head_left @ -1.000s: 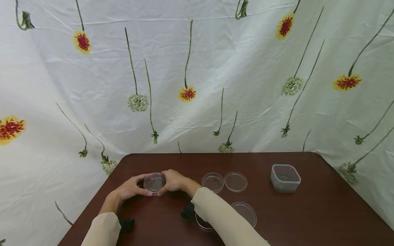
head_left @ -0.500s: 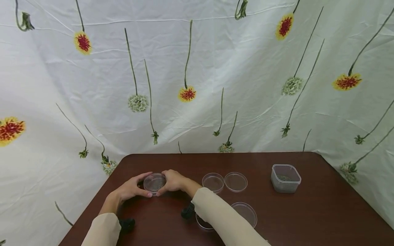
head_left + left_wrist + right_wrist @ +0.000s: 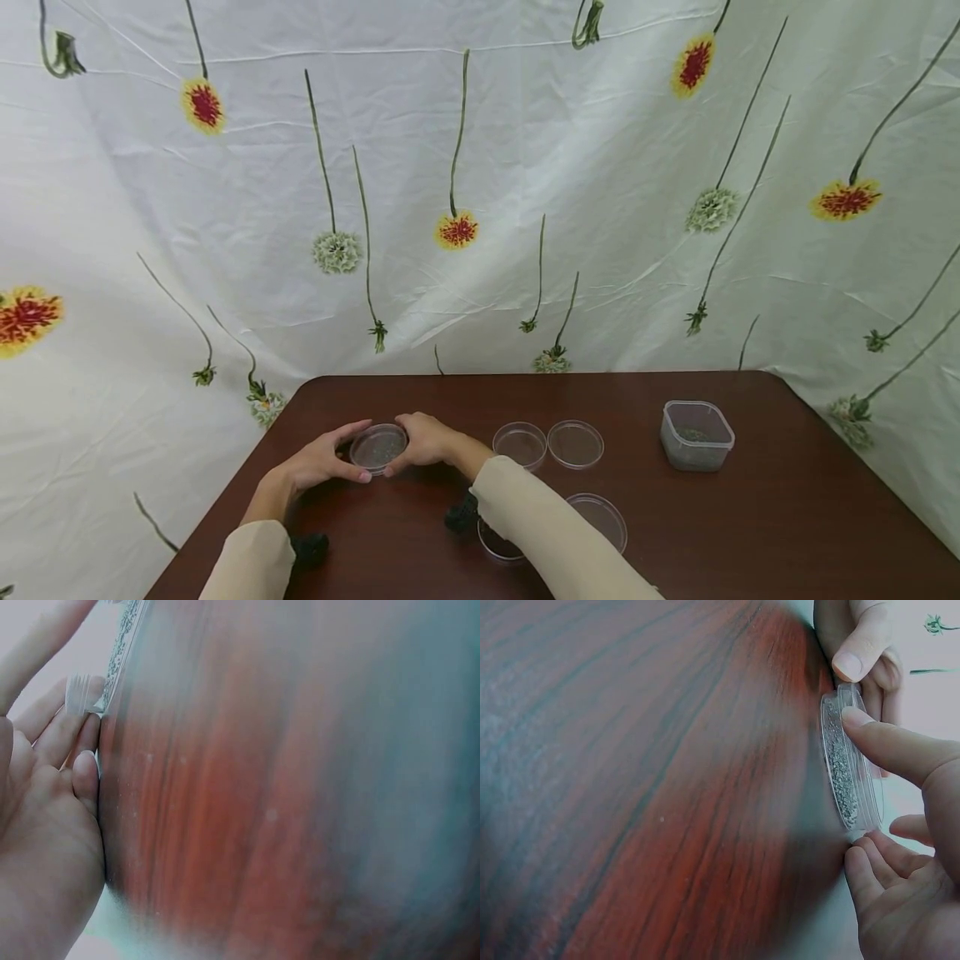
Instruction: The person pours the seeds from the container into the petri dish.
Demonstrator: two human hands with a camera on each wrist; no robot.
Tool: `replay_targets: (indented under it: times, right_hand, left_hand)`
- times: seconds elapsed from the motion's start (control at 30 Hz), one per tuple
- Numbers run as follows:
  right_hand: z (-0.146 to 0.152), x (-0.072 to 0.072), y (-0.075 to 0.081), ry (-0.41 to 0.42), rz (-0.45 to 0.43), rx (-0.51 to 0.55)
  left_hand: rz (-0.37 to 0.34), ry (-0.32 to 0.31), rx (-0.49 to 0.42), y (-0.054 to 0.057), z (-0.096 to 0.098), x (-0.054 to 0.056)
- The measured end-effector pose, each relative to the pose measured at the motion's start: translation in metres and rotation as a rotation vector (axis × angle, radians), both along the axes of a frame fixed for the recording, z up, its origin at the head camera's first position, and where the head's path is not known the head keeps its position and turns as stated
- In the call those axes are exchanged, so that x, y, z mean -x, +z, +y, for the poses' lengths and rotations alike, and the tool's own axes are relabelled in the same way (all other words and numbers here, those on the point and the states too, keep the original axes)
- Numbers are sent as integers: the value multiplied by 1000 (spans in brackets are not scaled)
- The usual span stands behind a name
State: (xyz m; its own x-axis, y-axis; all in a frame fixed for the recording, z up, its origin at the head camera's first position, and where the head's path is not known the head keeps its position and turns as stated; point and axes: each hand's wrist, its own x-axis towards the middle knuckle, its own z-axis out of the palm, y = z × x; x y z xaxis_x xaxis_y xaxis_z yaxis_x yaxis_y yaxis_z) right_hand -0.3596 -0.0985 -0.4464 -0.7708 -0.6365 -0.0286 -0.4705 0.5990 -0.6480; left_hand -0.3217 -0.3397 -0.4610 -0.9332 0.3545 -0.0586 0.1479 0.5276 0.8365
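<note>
Near the far left corner of the table [image 3: 795,517], a dish [image 3: 378,451] of grey grains [image 3: 841,776] is gripped round its sides by the left hand [image 3: 318,458] and the right hand [image 3: 427,442]. Two dishes [image 3: 575,446] are set side by side toward the far edge, two others [image 3: 600,518] partly covered by the right sleeve [image 3: 555,529]; a tub [image 3: 696,454] is placed near the far right corner.

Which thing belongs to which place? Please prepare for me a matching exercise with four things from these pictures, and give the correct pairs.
Things:
1. clear round plastic dish with grey granules
2. translucent squarish plastic box
3. white flower-patterned cloth
4. dark brown wood-grained table

Places:
A. hanging behind the table
B. towards the table's right side
C. between left hand and right hand
D. underneath the box

Pairs: 1-C, 2-B, 3-A, 4-D
</note>
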Motion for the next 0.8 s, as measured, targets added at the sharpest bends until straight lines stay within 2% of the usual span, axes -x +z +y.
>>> replay_targets:
  times: [0.47,0.8]
  right_hand:
    - [15,-1,5,41,-34,31]
    - [50,5,34,33,-68,112]
  left_hand:
    - [5,17,16,-4,-2,-2]
    - [-3,19,-16,-2,2,0]
